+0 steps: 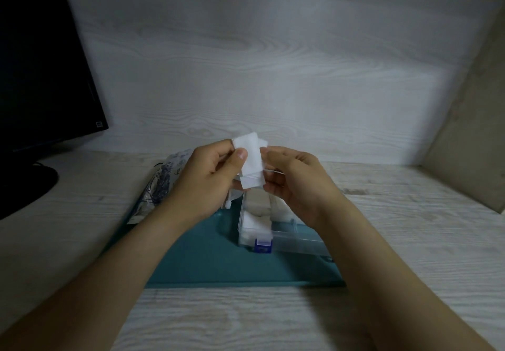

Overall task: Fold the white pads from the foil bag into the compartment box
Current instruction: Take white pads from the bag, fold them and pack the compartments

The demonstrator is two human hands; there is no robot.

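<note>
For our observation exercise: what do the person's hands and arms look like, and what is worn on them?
The left hand and right hand are bare: no gloves, rings, watch or bracelet show. Both forearms are bare too, no sleeve in view.

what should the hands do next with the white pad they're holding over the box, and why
Probably finish the fold in the air. The left hand and right hand both pinch the white pad above the compartment box. Its lower layers look stepped rather than flush, so it likely isn't compact enough yet to drop in beside the packed pads.
</note>
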